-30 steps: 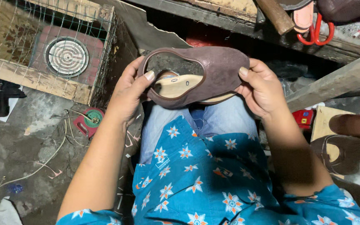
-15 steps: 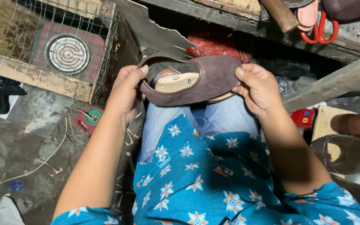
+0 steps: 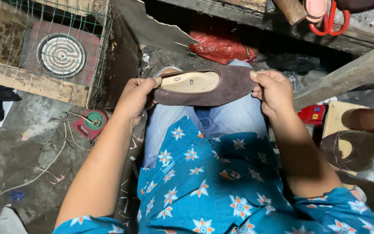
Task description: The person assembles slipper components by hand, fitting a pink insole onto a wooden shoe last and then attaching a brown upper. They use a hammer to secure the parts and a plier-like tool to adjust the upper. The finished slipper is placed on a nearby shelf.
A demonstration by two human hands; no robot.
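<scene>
My only view, from the head, looks steeply down, close on my lap and both forearms, floor at left.

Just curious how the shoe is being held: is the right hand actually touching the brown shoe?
Touching. The head view shows the right hand pinching the toe end of the brown shoe, thumb on top; the left hand grips the heel end.

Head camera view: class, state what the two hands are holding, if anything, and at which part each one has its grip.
A brown shoe upper on a wooden last. Left hand grips one end, right hand the other.
</scene>
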